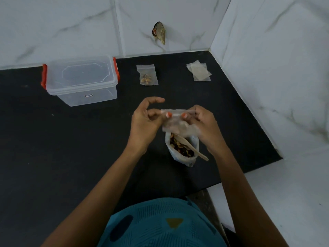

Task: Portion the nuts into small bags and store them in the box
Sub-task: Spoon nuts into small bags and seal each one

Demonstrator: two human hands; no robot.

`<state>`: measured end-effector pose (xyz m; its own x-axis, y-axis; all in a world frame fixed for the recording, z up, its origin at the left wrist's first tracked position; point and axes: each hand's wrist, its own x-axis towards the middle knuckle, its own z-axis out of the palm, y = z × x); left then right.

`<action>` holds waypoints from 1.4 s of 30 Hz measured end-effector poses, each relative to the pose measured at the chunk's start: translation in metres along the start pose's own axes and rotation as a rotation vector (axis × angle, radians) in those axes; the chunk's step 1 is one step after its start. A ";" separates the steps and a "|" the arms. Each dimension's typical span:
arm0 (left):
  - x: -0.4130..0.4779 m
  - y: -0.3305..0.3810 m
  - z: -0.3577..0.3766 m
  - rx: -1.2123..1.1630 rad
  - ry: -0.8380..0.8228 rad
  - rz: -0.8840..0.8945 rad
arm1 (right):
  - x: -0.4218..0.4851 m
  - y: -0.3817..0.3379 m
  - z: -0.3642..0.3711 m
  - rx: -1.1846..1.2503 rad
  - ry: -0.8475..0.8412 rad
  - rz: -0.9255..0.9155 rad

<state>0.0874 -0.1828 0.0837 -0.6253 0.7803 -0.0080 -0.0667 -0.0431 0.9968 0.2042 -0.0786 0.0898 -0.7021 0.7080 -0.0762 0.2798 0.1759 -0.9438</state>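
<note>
Small clear bag (178, 123), limp, see-through, blurred, at centre; pinched along its top strip by left hand (145, 123) and right hand (203, 124). Just below, toward 6 o'clock, open pouch of nuts (183, 160) with wooden spoon (187, 142). At 10 o'clock, lidded clear box (81, 81), tiny label unreadable.

Teal textured garment (156, 211) lower centre, dark oval and mustard triangle print. Forearms (99, 184) bare; left hand (142, 123), right hand (204, 125): orange-polished thumbnails (168, 114).
</note>
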 end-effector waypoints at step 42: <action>-0.001 0.001 -0.004 0.128 -0.110 0.008 | -0.012 -0.006 0.007 0.156 0.104 -0.033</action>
<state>0.0854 -0.1861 0.0848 -0.5361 0.8441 0.0020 0.0418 0.0242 0.9988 0.2068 -0.0925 0.0938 -0.6353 0.7720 -0.0183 0.1470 0.0976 -0.9843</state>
